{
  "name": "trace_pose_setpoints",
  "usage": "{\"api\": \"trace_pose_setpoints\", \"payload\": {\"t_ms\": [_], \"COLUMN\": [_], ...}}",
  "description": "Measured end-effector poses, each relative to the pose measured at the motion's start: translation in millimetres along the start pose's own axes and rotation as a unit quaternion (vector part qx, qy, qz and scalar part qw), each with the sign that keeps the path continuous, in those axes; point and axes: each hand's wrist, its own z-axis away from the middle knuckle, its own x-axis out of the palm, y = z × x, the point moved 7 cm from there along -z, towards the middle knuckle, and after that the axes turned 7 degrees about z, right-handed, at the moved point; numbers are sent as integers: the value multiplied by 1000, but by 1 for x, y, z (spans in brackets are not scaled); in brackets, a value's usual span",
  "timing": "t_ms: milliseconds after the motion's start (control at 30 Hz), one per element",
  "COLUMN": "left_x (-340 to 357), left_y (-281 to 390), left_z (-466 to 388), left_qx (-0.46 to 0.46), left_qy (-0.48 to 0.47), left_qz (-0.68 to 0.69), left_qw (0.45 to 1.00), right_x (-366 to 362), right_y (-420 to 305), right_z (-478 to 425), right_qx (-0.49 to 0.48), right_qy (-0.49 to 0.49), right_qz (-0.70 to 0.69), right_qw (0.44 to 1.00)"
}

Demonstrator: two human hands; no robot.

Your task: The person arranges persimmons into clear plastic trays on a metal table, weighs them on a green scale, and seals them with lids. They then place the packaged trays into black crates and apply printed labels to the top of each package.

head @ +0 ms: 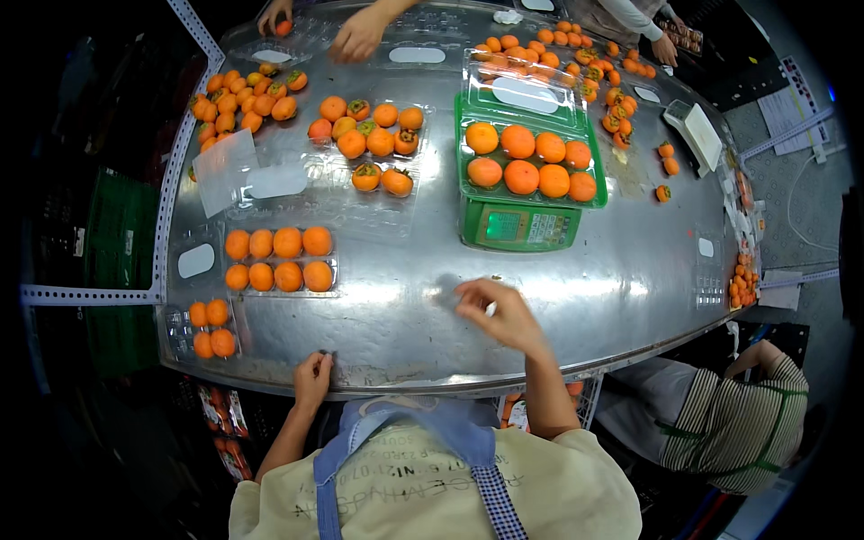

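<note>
My right hand (503,316) hovers over the steel table in front of the scale, slightly blurred. Its thumb and fingertips are apart and I see nothing held. By the table's near edge, my left hand (312,379) has curled fingers; a small dark spot shows at the tips, too small to identify. On the green digital scale (526,226) sits a green tray (601,196). An open clear plastic clamshell (523,88) lies in it, with two rows of persimmons (521,177). Left of my hands is a clear pack of persimmons (288,275) in two rows, beside a smaller pack (212,329).
Loose persimmons (243,101) are heaped at the far left. More persimmons stand in a clear tray (368,138). A co-worker's hand (358,34) reaches in from the far side. Another scale (695,138) is at right. A person in a striped top (742,418) is at lower right.
</note>
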Motion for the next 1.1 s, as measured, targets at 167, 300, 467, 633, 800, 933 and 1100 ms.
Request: {"api": "trace_pose_setpoints", "payload": {"t_ms": [167,300,467,633,800,933,1100], "left_x": [-1,-4,-4,-16,-8,-1,-1], "left_y": [3,7,-27,-22,-14,-17,-15], "left_z": [3,0,-16,-62,-89,-92,-93], "left_qx": [33,36,-196,-200,-225,-224,-215], "left_qy": [44,70,62,150,194,195,202], "left_qz": [-38,-48,247,399,507,511,506], "left_qw": [998,996,947,882,809,807,811], "right_x": [-77,-92,-83,-73,-80,-80,-77], "right_y": [-19,-40,-30,-35,-26,-23,-27], "right_z": [-57,-103,-131,-144,-151,-151,-150], "right_qx": [-33,-62,-13,35,97,96,113], "right_qy": [247,289,206,150,142,154,159], "right_qz": [175,384,521,555,523,499,468], "right_qw": [953,875,829,818,835,847,862]}}
